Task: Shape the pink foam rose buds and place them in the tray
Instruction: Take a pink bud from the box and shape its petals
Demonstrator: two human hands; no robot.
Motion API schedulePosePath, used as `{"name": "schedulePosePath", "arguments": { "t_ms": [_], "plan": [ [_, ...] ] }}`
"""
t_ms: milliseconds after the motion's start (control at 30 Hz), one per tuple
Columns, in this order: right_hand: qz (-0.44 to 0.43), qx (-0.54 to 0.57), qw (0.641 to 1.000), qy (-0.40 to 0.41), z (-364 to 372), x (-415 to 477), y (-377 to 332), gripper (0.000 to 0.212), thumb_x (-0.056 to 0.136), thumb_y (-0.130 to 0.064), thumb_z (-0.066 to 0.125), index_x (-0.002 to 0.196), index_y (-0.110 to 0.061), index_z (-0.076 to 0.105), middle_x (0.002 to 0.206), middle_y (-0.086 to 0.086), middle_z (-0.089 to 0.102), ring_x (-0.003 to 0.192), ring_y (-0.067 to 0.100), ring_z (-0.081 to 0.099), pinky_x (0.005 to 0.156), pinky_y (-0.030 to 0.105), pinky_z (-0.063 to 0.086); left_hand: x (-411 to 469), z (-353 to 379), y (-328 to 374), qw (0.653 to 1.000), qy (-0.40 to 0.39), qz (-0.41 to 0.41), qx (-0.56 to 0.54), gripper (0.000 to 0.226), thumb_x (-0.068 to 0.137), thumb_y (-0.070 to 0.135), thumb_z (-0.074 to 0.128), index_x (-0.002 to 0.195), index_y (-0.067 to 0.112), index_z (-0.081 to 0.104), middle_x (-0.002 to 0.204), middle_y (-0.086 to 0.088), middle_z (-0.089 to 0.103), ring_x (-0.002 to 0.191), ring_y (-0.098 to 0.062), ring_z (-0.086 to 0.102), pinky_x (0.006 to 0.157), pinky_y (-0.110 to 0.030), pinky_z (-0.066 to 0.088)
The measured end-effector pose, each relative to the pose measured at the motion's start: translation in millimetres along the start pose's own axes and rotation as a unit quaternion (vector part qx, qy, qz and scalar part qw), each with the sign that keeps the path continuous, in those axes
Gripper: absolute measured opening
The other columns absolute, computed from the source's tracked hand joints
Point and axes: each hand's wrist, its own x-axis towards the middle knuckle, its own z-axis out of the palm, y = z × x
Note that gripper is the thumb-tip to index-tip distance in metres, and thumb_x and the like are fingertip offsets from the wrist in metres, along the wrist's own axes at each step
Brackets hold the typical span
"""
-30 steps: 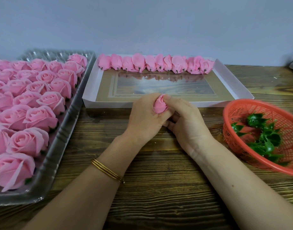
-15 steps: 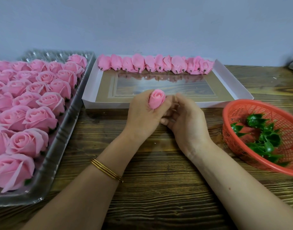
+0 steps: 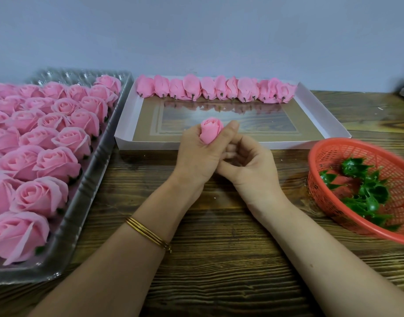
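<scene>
1. The wooden table carries the white tray, which lies at its far side against the wall.
2. A clear plastic tray lies just left of the white tray, packed with rows of open pink roses.
3. A red mesh basket sits to the right of the white tray's near corner and holds green plastic calyxes.
4. A row of shaped pink buds lies along the white tray's far wall, stems pointing towards the person.
5. The left hand is raised at the white tray's near wall, its fingers and thumb wrapped round the rose bud, which stands upright out of the fist.
6. The right hand touches the left hand from the right, fingers curled; whether they pinch anything is hidden.
7. Gold bangles ring the left wrist, nearer the person than the white tray.
</scene>
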Motion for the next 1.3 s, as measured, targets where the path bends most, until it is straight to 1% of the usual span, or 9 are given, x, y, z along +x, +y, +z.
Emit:
{"name": "schedulePosePath", "arguments": {
  "t_ms": [133, 300, 400, 567, 667, 900, 1100, 1233, 1300],
  "plan": [
    [-0.014, -0.021, 1.0, 0.007, 1.3, -1.1, -1.9, 0.029, 0.074, 0.015, 0.072, 0.101, 0.008, 0.066, 0.084, 0.028, 0.066, 0.076, 0.019, 0.057, 0.068, 0.018, 0.05, 1.3, -1.2, -2.3, 1.0, -0.024, -0.012, 0.0, 0.039, 0.089, 0.012, 0.068, 0.053, 0.023, 0.06, 0.051, 0.01, 0.056, 0.049, -0.003, 0.058, 0.051, -0.017, 0.05],
    [0.0, 0.004, 1.0, 0.0, 0.6, -0.7, -3.0, 0.025, 0.075, 0.015, 0.07, 0.09, -0.005, 0.069, 0.076, 0.009, 0.061, 0.072, 0.016, 0.053, 0.068, 0.014, 0.048, 2.6, -4.2, -1.4, 0.998, -0.049, -0.025, -0.007, 0.038, 0.088, 0.017, 0.071, 0.052, 0.025, 0.061, 0.054, 0.008, 0.057, 0.053, -0.005, 0.058, 0.054, -0.02, 0.053],
    [0.007, 0.006, 1.0, -0.017, -0.2, -0.7, -3.7, 0.025, 0.076, 0.015, 0.069, 0.095, -0.002, 0.069, 0.08, 0.014, 0.062, 0.075, 0.02, 0.053, 0.071, 0.016, 0.049, 2.5, -4.6, 1.1, 0.997, -0.057, -0.041, -0.014, 0.019, 0.08, 0.024, 0.072, 0.065, 0.02, 0.062, 0.062, 0.0, 0.058, 0.058, -0.009, 0.059, 0.058, -0.022, 0.053],
    [0.013, 0.027, 0.999, -0.024, -1.5, -1.0, -5.8, 0.022, 0.076, 0.016, 0.069, 0.093, 0.004, 0.066, 0.086, 0.015, 0.064, 0.076, 0.021, 0.055, 0.074, 0.02, 0.05, 2.4, -5.1, 1.9, 0.997, -0.054, -0.058, -0.025, 0.017, 0.089, 0.02, 0.067, 0.086, 0.005, 0.061, 0.072, -0.008, 0.06, 0.064, -0.015, 0.061, 0.066, -0.028, 0.056],
    [0.011, 0.042, 0.999, -0.021, -1.0, -1.5, -7.4, 0.024, 0.075, 0.016, 0.07, 0.093, 0.001, 0.065, 0.091, 0.012, 0.065, 0.077, 0.017, 0.058, 0.078, 0.022, 0.052, 2.0, -5.4, 2.7, 0.996, -0.059, -0.063, -0.029, 0.017, 0.09, 0.021, 0.066, 0.082, 0.007, 0.063, 0.071, -0.007, 0.063, 0.065, -0.016, 0.063, 0.067, -0.029, 0.057],
    [0.024, 0.047, 0.999, -0.013, -1.5, -0.5, -4.5, 0.022, 0.074, 0.017, 0.069, 0.09, 0.002, 0.068, 0.08, 0.01, 0.064, 0.072, 0.016, 0.056, 0.072, 0.02, 0.049, 2.7, -6.7, 3.9, 0.995, -0.074, -0.07, -0.016, 0.015, 0.079, 0.029, 0.071, 0.07, 0.017, 0.071, 0.072, -0.003, 0.068, 0.067, -0.015, 0.065, 0.07, -0.03, 0.057],
    [0.073, 0.102, 0.989, -0.075, -6.6, 1.4, -4.9, 0.019, 0.075, 0.007, 0.069, 0.093, 0.001, 0.069, 0.064, -0.004, 0.066, 0.062, 0.004, 0.058, 0.072, 0.017, 0.049, 3.2, -13.2, 10.0, 0.987, -0.122, -0.1, -0.018, 0.017, 0.081, 0.029, 0.068, 0.072, 0.016, 0.074, 0.075, -0.005, 0.068, 0.07, -0.019, 0.064, 0.074, -0.037, 0.051],
    [0.114, 0.142, 0.979, -0.088, -6.7, 2.8, -5.6, 0.029, 0.064, -0.007, 0.07, 0.092, 0.001, 0.069, 0.08, 0.013, 0.06, 0.079, 0.027, 0.048, 0.08, 0.029, 0.04, 0.8, -14.0, 16.0, 0.983, -0.15, -0.101, -0.012, 0.029, 0.088, 0.035, 0.06, 0.064, 0.022, 0.072, 0.089, -0.015, 0.058, 0.073, -0.022, 0.052, 0.063, -0.034, 0.038],
    [0.12, 0.149, 0.978, -0.082, -6.8, 2.8, -4.7, 0.032, 0.063, -0.006, 0.071, 0.094, 0.002, 0.069, 0.082, 0.014, 0.06, 0.082, 0.029, 0.046, 0.081, 0.031, 0.04, 0.4, -12.9, 16.3, 0.984, -0.149, -0.095, -0.009, 0.035, 0.089, 0.036, 0.058, 0.058, 0.024, 0.07, 0.092, -0.016, 0.057, 0.072, -0.021, 0.053, 0.06, -0.032, 0.04]
  ]
}}
